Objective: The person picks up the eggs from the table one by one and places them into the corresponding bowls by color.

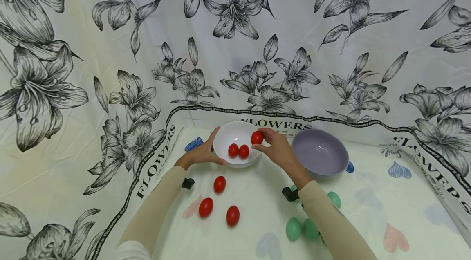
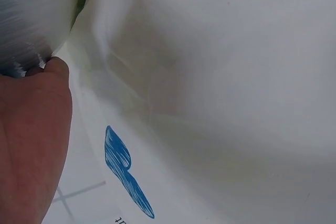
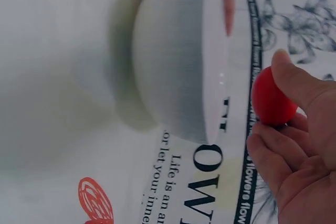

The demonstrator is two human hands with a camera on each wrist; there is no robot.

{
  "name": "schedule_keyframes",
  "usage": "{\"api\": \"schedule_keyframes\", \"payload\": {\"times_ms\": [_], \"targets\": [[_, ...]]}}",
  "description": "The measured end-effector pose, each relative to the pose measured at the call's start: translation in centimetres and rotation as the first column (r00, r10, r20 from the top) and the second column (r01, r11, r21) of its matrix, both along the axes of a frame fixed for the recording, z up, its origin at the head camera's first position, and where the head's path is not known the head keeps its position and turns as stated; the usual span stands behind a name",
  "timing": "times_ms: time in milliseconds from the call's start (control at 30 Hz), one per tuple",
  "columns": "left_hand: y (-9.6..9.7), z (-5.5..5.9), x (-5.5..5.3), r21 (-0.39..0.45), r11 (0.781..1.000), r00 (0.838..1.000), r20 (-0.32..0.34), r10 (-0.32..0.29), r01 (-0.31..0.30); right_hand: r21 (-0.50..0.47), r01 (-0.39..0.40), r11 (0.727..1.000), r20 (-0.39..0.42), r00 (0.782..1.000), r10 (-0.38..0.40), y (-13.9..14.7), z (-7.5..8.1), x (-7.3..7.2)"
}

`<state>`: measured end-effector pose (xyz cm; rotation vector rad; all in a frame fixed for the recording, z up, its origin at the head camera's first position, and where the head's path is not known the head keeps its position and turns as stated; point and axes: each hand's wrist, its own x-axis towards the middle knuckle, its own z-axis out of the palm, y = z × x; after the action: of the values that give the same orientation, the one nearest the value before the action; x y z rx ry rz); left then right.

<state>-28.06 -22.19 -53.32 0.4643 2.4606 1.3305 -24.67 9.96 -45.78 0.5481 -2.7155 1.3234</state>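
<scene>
A white bowl [image 1: 235,163] stands at the back middle of the table, with two red eggs [image 1: 238,151] lying side by side in it. My left hand [image 1: 201,151] holds the bowl's left side, thumb at the front and fingers around the outer wall; the left wrist view shows only part of this hand [image 2: 34,140]. Over the bowl's right rim, my right hand [image 1: 275,145] pinches another red egg [image 1: 257,137] between thumb and fingers. In the right wrist view this egg [image 3: 272,97] is apart from the bowl [image 3: 173,56]. Three more red eggs [image 1: 219,184] lie in front of the bowl.
To the right of the white bowl stands a purple bowl [image 1: 320,153]. Several green eggs [image 1: 293,228] lie around my right forearm, which partly hides them. Behind the table hangs a flower-printed curtain [image 1: 257,68].
</scene>
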Motion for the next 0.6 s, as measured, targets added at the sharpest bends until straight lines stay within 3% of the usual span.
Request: {"api": "schedule_keyframes", "payload": {"times_ms": [200, 367, 600], "targets": [[-0.1, -0.1, -0.1, -0.013, 1.0, 1.0, 0.008, 0.01, -0.01, 0.231, -0.052, 0.972, -0.002, 0.999, 0.054, -1.6, -0.5, -1.5], [-0.2, -0.2, 0.0, 0.001, 1.0, 1.0, -0.001, 0.003, -0.003, 0.413, -0.082, 0.907, 0.032, 0.997, 0.076, -3.2, -0.8, -2.6], [-0.1, -0.3, -0.1, 0.024, 1.0, 1.0, -0.002, -0.014, 0.014, 0.569, -0.13, 0.812, 0.079, 0.992, 0.104, -4.7, -1.2, -3.3]]}}
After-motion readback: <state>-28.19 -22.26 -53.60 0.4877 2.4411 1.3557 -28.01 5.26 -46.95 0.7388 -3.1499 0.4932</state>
